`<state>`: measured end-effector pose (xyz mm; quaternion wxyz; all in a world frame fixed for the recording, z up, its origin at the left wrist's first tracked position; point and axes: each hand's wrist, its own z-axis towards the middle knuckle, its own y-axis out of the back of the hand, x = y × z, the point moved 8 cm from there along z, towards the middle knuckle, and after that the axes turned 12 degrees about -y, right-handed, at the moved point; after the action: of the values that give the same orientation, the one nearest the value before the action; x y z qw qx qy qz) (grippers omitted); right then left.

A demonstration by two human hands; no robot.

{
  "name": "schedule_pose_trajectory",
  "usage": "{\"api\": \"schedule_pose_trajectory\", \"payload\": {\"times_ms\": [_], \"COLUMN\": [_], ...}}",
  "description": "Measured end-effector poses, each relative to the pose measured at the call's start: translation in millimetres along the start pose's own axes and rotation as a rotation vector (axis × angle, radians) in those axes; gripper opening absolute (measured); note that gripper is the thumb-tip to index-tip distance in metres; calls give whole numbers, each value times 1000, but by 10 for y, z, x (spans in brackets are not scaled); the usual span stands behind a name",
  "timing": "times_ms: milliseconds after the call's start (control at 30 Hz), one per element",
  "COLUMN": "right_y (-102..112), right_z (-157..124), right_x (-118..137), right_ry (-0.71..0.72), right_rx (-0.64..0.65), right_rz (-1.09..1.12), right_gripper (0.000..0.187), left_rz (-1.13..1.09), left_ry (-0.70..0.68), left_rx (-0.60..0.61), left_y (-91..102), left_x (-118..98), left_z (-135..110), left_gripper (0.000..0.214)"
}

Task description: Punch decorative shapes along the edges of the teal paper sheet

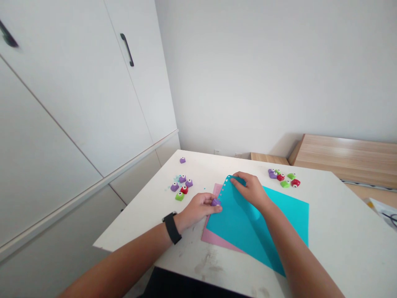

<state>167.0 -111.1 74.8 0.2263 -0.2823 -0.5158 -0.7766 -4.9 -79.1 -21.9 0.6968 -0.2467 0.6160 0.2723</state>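
My left hand (198, 207) grips a small purple craft punch (215, 202) on the left edge of a teal paper sheet (248, 223). A row of small punched notches runs along that edge near the top corner. My right hand (249, 190) pinches the same sheet close to the corner and lifts it slightly. Beneath the teal sheet lies a pink paper sheet (211, 236), mostly hidden. A black watch band (172, 227) circles my left wrist.
Several colourful craft punches (181, 187) stand left of my hands, with teal paper bits (175, 180) nearby. Another group of punches (283, 178) stands to the right on the white table (328, 231). White cabinets (71, 103) rise on the left, and a wooden surface (347, 159) lies beyond the table.
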Motion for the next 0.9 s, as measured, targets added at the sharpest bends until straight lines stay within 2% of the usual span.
{"api": "schedule_pose_trajectory", "payload": {"times_ms": [233, 433, 667, 800, 900], "right_y": [-27, -22, -93, -165, -219], "right_z": [11, 25, 52, 75, 82], "right_x": [-13, -84, -239, -362, -424], "right_ry": [8, -4, -14, -44, -61], "right_rx": [22, 1, 6, 28, 44], "right_rz": [-15, -34, -94, -105, -119], "right_gripper": [21, 21, 20, 20, 21], "left_rz": [-35, -49, 81, 234, 418], "left_ry": [40, 96, 53, -37, -182], "left_rx": [-12, 55, 81, 37, -69], "left_y": [-6, 7, 62, 200, 438], "left_x": [36, 85, 52, -94, -358], "left_z": [-14, -16, -5, 28, 67], "left_gripper": [37, 44, 46, 41, 36]}}
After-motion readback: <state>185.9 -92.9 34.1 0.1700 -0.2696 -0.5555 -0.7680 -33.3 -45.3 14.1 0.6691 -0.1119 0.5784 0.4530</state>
